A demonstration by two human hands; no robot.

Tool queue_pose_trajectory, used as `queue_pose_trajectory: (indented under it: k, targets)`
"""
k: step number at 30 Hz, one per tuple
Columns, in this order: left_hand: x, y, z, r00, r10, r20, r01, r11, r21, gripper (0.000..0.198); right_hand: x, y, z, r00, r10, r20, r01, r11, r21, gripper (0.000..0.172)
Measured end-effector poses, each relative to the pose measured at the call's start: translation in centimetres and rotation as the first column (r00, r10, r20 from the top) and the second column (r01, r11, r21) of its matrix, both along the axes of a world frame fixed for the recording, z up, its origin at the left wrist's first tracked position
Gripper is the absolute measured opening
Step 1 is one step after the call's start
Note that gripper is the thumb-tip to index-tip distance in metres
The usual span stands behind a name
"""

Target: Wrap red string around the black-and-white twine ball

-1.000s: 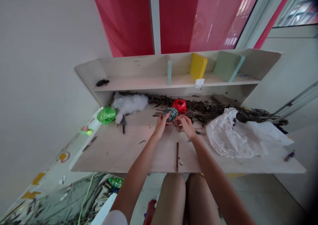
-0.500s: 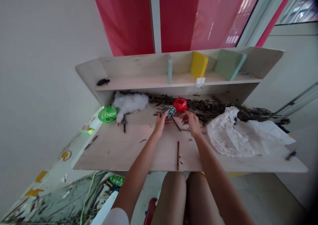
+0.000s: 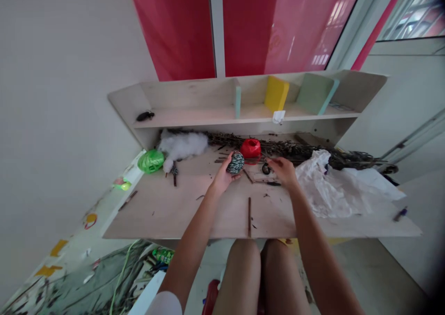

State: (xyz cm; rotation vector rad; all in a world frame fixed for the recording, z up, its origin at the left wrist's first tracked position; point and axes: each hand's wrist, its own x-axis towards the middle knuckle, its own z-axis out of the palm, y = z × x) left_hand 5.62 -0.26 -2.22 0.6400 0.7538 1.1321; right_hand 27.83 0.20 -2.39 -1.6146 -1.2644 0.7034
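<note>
L hand (image 3: 222, 176) grips 1 b/w twine ball (image 3: 235, 162); R hand (image 3: 282, 172) open, empty, 1 red twine ball (image 3: 250, 149) nearby.

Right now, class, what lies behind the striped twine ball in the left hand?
Behind the striped twine ball lie a bundle of dry twigs and, to its right, a red twine ball. The left hand hides the ball's underside.
</note>
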Motion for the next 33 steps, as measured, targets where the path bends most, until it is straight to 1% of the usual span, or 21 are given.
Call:
queue_pose_trajectory:
  k: [1, 2, 3, 5, 6, 8, 11, 13, 15, 16, 17, 19, 22, 24, 25, 27, 28, 33]
  targets:
    - [0.0, 0.0, 0.0, 1.000, 0.000, 0.003, 0.000, 1.000, 0.006, 0.054, 0.7, -0.2, -0.1, 0.980, 0.071, 0.186, -0.062, 0.997, -0.054, 0.037]
    - [-0.1, 0.0, 0.0, 1.000, -0.001, 0.006, 0.001, 1.000, 0.015, 0.052, 1.3, -0.4, -0.1, 0.935, 0.140, 0.326, -0.105, 0.987, -0.123, 0.035]
    - [-0.1, 0.0, 0.0, 1.000, -0.002, 0.009, 0.002, 1.000, 0.025, 0.050, 1.7, -0.7, -0.2, 0.881, 0.196, 0.431, -0.132, 0.976, -0.174, 0.030]
    - [0.0, 0.0, -0.1, 1.000, -0.006, 0.009, 0.006, 0.999, 0.038, 0.048, 2.1, -1.0, -0.4, 0.783, 0.274, 0.559, -0.159, 0.956, -0.245, 0.020]
    - [0.0, 0.0, -0.2, 1.000, -0.010, 0.007, 0.010, 0.999, 0.041, 0.047, 2.1, -1.1, -0.5, 0.749, 0.296, 0.593, -0.167, 0.950, -0.263, 0.017]
    - [0.0, 0.0, -0.4, 1.000, -0.025, 0.000, 0.025, 0.999, 0.045, 0.046, 1.8, -1.0, -0.7, 0.709, 0.330, 0.623, -0.181, 0.940, -0.291, 0.014]
    - [0.1, -0.2, -0.4, 0.999, -0.038, -0.013, 0.039, 0.998, 0.049, 0.043, 0.9, -0.6, -0.8, 0.690, 0.361, 0.627, -0.203, 0.929, -0.310, 0.013]
    - [0.1, -0.3, -0.2, 0.999, -0.039, -0.011, 0.039, 0.998, 0.045, 0.041, 0.2, -0.4, -0.5, 0.693, 0.364, 0.622, -0.224, 0.929, -0.294, 0.013]
    - [0.0, -0.5, 0.0, 0.999, -0.037, -0.001, 0.037, 0.998, 0.043, 0.039, -0.5, -0.2, 0.1, 0.684, 0.367, 0.630, -0.251, 0.930, -0.269, 0.017]
    - [0.0, -0.6, 0.1, 0.999, -0.037, 0.005, 0.037, 0.998, 0.044, 0.038, -0.9, -0.2, 0.3, 0.665, 0.371, 0.648, -0.267, 0.929, -0.257, 0.020]
    - [0.0, -0.6, 0.2, 0.999, -0.037, 0.010, 0.036, 0.998, 0.047, 0.038, -1.2, -0.3, 0.6, 0.632, 0.376, 0.678, -0.283, 0.926, -0.250, 0.023]
    - [0.0, -0.7, 0.2, 0.999, -0.038, 0.016, 0.037, 0.998, 0.053, 0.037, -1.8, -0.3, 1.1, 0.532, 0.390, 0.751, -0.306, 0.916, -0.259, 0.028]
    - [0.0, -0.7, 0.1, 0.999, -0.042, 0.022, 0.041, 0.998, 0.050, 0.039, -2.3, -0.2, 1.7, 0.377, 0.414, 0.828, -0.293, 0.902, -0.318, 0.028]
    - [0.0, -0.6, 0.0, 0.999, -0.040, 0.028, 0.039, 0.998, 0.045, 0.040, -2.4, 0.0, 2.1, 0.306, 0.428, 0.850, -0.289, 0.893, -0.345, 0.027]
    - [0.0, -0.6, 0.0, 0.999, -0.039, 0.031, 0.037, 0.998, 0.043, 0.040, -2.3, 0.1, 2.3, 0.285, 0.433, 0.855, -0.300, 0.888, -0.349, 0.027]
    - [0.0, -0.6, 0.1, 0.999, -0.034, 0.033, 0.033, 0.999, 0.038, 0.039, -2.2, 0.2, 2.6, 0.280, 0.440, 0.853, -0.331, 0.879, -0.344, 0.024]
    - [0.0, -0.6, 0.1, 0.999, -0.030, 0.032, 0.029, 0.999, 0.035, 0.038, -2.1, 0.3, 2.7, 0.299, 0.440, 0.847, -0.339, 0.878, -0.337, 0.022]
    - [0.0, -0.6, 0.2, 0.999, -0.024, 0.038, 0.023, 0.999, 0.032, 0.038, -1.0, 0.7, 2.9, 0.457, 0.427, 0.780, -0.304, 0.899, -0.314, 0.018]
